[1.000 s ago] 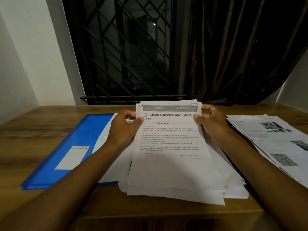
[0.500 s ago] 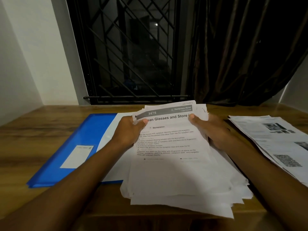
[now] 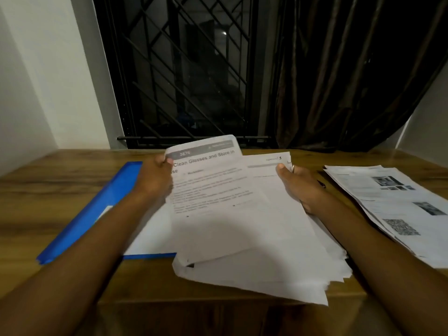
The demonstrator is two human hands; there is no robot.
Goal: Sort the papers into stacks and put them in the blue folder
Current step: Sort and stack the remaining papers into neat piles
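Brown wood-grain bench [image 3: 48,190] carries everything.

Flat blue plastic folder [image 3: 97,209]: lies outside the left hand, partly under that forearm and under the pile's left edge. It has a white label, mostly hidden. Judged stiff and smooth, so sheets should slide in easily.

Loose pile of white printed papers [image 3: 266,270]: lies between and beneath both hands, with its near edges fanned and uneven. Judged light and floppy, with sheets that slip on one another. Best held at the far corners with thumb above and fingers below, then squared up before moving.

Second spread of white sheets with small dark photos and a QR-like block [image 3: 397,209]: lies outside the right hand, apart from the pile.

Top sheet headed "Clean Glasses and Store in…" [image 3: 208,190]: has a grey banner, and its far edge is raised and bowed. A single sheet creases readily, so a light grip is advised.

Left hand [image 3: 155,180]: fingers curled round the top sheet's far left corner.

Right hand [image 3: 298,185]: thumb lies on the next sheet's far right corner. The fingers beneath are mostly hidden, which reads as a pinch. One finger wears a ring.
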